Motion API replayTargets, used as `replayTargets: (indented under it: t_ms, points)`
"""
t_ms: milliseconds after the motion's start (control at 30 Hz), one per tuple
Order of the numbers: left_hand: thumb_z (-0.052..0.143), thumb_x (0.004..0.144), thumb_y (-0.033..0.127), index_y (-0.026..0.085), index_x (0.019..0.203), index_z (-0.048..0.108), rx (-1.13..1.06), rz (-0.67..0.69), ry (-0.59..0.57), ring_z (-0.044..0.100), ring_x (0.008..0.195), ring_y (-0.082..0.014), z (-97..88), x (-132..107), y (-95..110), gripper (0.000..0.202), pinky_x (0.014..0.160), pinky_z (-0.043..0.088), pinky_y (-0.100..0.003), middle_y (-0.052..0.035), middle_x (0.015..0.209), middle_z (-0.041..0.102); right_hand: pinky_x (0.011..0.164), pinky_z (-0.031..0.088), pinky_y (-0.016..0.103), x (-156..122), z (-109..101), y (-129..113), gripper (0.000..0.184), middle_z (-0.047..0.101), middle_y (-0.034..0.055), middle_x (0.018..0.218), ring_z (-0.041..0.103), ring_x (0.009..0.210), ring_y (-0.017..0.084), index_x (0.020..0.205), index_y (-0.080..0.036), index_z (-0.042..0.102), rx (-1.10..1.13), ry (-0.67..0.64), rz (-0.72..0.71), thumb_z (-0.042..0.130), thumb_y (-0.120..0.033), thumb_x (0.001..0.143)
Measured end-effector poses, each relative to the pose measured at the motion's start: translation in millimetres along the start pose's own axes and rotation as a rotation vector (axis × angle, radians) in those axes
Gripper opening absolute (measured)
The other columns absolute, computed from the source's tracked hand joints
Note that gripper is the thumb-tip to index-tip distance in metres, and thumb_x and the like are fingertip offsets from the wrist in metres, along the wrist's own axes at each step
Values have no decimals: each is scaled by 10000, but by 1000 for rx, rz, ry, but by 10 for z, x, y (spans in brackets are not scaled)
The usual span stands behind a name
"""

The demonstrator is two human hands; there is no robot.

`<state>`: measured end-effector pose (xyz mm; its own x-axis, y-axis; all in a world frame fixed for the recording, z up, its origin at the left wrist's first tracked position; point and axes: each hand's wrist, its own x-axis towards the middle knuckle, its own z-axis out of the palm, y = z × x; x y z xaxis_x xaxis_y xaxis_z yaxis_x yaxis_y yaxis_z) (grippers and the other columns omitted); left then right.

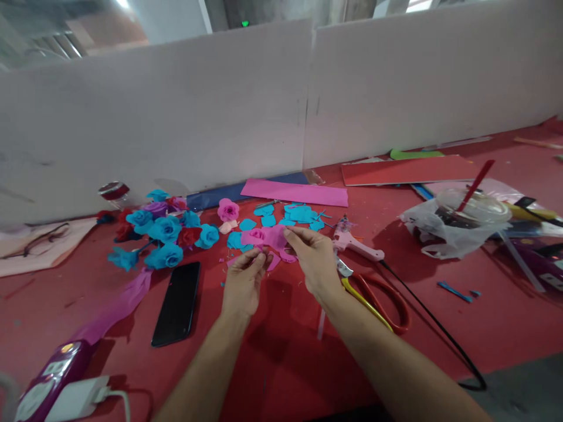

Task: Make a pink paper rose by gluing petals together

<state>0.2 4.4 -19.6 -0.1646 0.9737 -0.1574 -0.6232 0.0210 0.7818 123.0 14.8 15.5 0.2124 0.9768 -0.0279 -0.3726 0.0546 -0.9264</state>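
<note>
My left hand pinches the lower end of a small pink paper flower, its rolled centre facing up. Between the thumb and fingers of my right hand is a pink paper petal, which reaches over to the flower; whether the two are joined I cannot tell. Beneath the hands lie pink paper scraps. Just beyond them are cut blue paper petals. A finished-looking pink paper rose rests behind the left hand.
Right of my hands lie a pink glue gun with a black cable and red-and-yellow-handled scissors. Blue, red and purple paper roses are bunched at left, near a black phone. A bagged drink cup stands right; a white partition runs behind.
</note>
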Motion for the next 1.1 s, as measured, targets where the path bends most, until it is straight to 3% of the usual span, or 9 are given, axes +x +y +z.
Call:
replayTargets:
  t_ms: [267,633,1100]
  points:
    - [757,584,139,175,658,655,52,26,-10,656,771,-128,10,-13,-35,131,888,471,-321,8,715,682,623,499,258,-3,-5,23,228,684,7,708,581,614,118,883,-192,736,-68,-38,-50,647,-338,733]
    - [776,524,160,171,595,648,170,44,73,615,665,-105,38,-27,-28,147,726,477,-236,24,610,647,618,503,260,-75,18,-24,228,689,7,740,590,635,126,922,-222,734,-165,-98,-99,589,-330,783]
    - [733,581,160,187,621,682,229,108,14,622,740,-131,76,-28,-13,69,798,468,-260,21,612,655,651,522,265,-179,88,-26,191,697,21,801,628,702,140,911,-208,700,-102,-90,-71,598,-309,785]
